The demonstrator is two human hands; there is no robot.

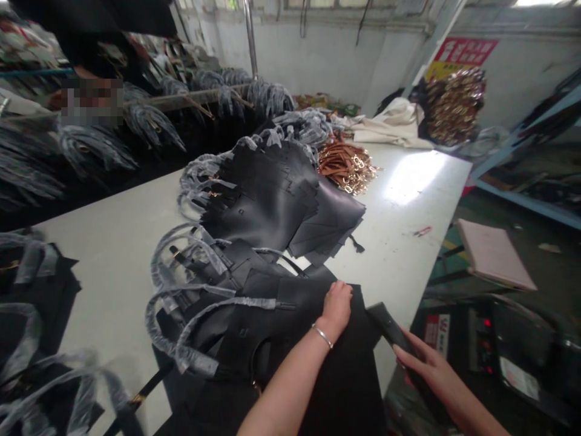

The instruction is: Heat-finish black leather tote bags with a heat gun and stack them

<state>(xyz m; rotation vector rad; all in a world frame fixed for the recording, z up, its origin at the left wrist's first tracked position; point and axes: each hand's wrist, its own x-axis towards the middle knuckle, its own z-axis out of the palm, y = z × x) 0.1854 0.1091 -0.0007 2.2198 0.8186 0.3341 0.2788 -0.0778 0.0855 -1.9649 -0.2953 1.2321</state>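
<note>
My left hand [338,307], with a silver bangle on its wrist, rests at the upper edge of a black leather bag panel [349,363], its fingers curled closed over it. To its right, my right hand [422,360] grips a long, narrow black leather piece [385,320] between thumb and fingers. That piece's far end lies beside the panel's right edge. Under and left of my left hand spread overlapping black panels, with handles [158,327] wrapped in clear plastic. Beyond them is another fanned pile of black leather panels [267,194].
Brown straps with gold clasps [347,166] lie at the table's [399,248] far side. Small red-handled snippers [423,231] are near the right edge. A pink-topped stool [494,251] stands right. Wrapped handles hang on a rail [181,100] behind, where a person stands.
</note>
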